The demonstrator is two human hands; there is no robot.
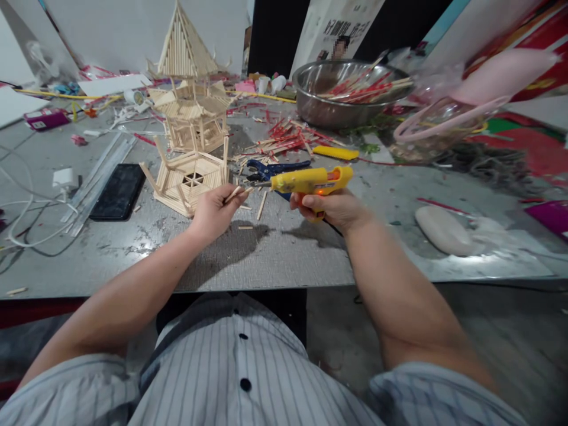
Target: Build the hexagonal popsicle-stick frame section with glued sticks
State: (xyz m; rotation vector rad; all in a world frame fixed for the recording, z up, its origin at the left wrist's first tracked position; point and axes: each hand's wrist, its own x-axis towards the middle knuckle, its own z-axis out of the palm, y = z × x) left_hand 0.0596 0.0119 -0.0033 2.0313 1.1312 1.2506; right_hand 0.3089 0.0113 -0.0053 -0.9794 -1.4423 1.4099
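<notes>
My left hand is closed in a pinch on a short wooden stick, held just above the grey table. My right hand grips a yellow glue gun whose nozzle points left and nearly touches the stick's end. A small hexagonal stick frame lies just left of my left hand. Behind it stands a tall pagoda model built of wooden sticks.
Blue-handled pliers lie behind the glue gun. A black phone and white cables are at the left. A steel bowl of red-tipped sticks, a yellow cutter, a white oval stone and loose sticks fill the right.
</notes>
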